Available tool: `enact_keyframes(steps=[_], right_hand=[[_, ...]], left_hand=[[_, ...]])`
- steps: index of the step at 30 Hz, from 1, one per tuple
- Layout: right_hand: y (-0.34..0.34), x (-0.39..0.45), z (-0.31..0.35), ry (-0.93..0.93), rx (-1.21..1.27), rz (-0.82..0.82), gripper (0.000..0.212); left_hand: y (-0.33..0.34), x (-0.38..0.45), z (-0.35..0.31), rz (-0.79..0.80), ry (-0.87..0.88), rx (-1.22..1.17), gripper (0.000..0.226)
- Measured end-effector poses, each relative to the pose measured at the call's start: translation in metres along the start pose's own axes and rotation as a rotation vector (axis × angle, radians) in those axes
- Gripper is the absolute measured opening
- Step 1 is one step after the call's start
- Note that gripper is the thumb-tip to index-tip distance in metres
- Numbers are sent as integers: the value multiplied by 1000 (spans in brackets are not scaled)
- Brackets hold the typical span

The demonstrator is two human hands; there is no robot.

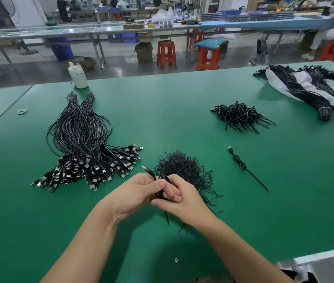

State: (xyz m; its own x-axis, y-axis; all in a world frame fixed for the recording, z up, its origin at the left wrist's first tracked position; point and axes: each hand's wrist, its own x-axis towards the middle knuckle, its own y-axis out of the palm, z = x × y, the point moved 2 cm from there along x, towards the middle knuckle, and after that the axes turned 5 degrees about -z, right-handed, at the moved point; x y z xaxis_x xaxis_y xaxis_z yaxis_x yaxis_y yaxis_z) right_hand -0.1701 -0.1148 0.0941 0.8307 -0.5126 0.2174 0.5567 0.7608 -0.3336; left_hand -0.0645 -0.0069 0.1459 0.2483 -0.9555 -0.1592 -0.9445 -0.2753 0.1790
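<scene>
Evidently the work in hand was binding a folded cable [152, 175]. Both hands met over the near middle of the desk [182, 94] and the cable was pinched between them. The left hand [133, 193] had its fingers curled round the folded strands, and the right hand [184, 199] closed on them from the other side, fingertips bent inward. The cable's long axis ran from its plug [144, 167], which stuck out up and to the left above the left hand, down toward the person, where thin dark ends hung below the right hand (whether cable tail or tie could not be told).

The heap of ties [182, 166] lay just beyond the hands and a little to the right, so the right hand was the nearer one for picking from it. The bundle of loose cables [84, 144] lay well off to the left, nearer the left hand. A tied cable [241, 164] lay apart on the right, probably where the finished piece belonged.
</scene>
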Motion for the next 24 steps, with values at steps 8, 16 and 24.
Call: enact_keyframes(steps=[8,16,24], right_hand=[[3,2,0,-81,-226,-92,18],[0,2,-3,-76,-420,-10,23],[0,-1,-2,16,-486,129,16]], left_hand=[[11,7,20,-369,11,309,39],[6,12,29,-703,95,595,29],[-7,17,33,-633,153,682,14]])
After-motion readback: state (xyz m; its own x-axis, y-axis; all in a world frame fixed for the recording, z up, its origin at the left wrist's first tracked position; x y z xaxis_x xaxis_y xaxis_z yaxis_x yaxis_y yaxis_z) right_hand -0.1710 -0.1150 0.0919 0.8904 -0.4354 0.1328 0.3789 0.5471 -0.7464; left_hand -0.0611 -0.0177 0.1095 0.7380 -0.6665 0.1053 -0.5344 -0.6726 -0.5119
